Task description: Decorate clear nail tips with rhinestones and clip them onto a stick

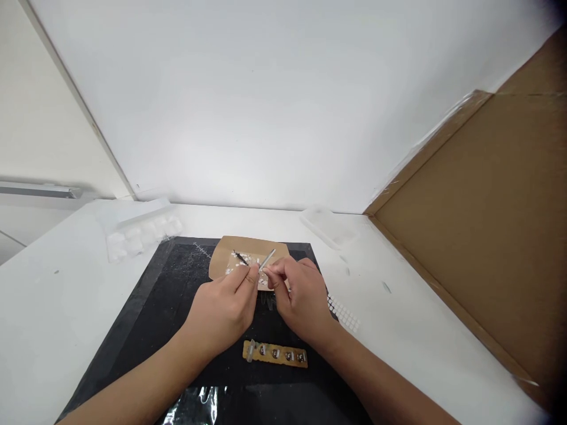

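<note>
My left hand [225,304] is closed in a pinch, its fingertips at the lower end of a slim grey stick [267,258] that slants up to the right. Close beside it, my right hand [301,295] also pinches; whatever lies between its fingertips is too small to make out. Under both hands is a brown card tray [225,248] scattered with small white pieces [264,281]. A dark, thin twig-like thing [240,257] shows just past the left fingers; whether it is held, I cannot tell. Nearer me lies a brown strip [261,356] bearing several dark, shiny round pieces.
A black mat [155,319] covers the white table [398,336]. Right of the mat edge is a sheet of white dots [344,313]. Clear plastic packs [142,233] stand at the back left, a translucent tray [328,227] at the back right. Cardboard [478,224] walls the right side.
</note>
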`<state>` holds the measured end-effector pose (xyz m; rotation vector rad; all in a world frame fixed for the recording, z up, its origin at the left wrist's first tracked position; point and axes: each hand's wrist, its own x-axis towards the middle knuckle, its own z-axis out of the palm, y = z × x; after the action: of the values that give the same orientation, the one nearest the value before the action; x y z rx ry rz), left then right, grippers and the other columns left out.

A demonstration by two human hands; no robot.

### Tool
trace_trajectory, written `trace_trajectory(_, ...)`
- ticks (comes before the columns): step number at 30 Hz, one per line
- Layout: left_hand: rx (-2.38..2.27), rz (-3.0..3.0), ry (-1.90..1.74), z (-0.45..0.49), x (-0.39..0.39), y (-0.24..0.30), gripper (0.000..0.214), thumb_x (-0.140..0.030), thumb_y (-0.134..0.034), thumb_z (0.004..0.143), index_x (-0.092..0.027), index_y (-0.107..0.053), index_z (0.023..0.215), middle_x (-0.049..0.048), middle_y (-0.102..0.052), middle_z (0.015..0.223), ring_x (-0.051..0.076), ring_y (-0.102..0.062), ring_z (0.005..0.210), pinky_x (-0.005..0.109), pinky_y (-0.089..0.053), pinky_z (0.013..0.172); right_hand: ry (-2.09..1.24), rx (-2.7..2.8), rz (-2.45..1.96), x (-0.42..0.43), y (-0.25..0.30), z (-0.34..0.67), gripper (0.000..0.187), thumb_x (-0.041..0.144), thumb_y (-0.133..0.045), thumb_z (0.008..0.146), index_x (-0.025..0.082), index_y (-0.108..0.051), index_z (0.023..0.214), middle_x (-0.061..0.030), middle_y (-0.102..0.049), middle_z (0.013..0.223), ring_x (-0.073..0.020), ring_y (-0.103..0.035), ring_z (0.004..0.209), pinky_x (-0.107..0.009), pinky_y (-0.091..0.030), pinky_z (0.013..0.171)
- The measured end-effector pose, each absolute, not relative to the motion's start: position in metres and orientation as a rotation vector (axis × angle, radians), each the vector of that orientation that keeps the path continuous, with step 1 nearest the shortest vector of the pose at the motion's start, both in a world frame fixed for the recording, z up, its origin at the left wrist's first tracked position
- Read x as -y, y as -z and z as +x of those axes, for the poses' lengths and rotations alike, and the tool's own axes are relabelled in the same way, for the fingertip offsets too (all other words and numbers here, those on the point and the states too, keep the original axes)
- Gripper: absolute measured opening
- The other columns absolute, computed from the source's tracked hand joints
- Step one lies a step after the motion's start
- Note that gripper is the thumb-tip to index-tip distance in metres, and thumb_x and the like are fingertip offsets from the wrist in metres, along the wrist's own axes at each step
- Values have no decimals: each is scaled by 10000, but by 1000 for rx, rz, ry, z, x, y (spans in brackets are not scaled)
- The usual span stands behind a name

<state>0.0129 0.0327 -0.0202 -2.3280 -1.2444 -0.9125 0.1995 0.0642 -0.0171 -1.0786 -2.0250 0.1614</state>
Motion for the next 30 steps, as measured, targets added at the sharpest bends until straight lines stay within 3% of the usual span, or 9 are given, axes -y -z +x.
trace_trajectory(9,1268,-2354,993,11,-37,25,269,-152,-544,1015,-125,-632,1267,96,-767,1016,203,-757,802,289,-605,632,-87,2021,-1040,-62,25,193,202,252,-564,1037,221,-563,837,21,-726,754,-147,-652,670,-345,-349,723)
trace_trajectory(14,1218,-2370,946,9,-42,28,298,-156,-537,1023,-140,-614,1310,83,-771,1027,188,-754,777,265,-585,576,-118,1955,-1042,-61,19,198,179,247,-582,1030,230,-599,852,30,-737,775,-133,-660,669,-337,-380,730)
trace_trajectory(22,1290,-2383,1094,7,-45,27,277,-211,-549,1042,-189,-653,1297,78,-787,1083,171,-769,860,251,-619,783,-349,1748,-972,-60,25,204,132,264,-548,1040,257,-575,911,2,-679,769,-164,-659,679,-310,-509,657)
trace_trajectory(30,1428,-2504,1331,3,-49,27,339,-246,-581,1036,-213,-646,1367,74,-786,1126,157,-767,820,246,-608,780,-311,1812,-1017,-63,32,205,131,267,-570,1036,243,-615,916,16,-685,760,-135,-618,612,-274,-475,602)
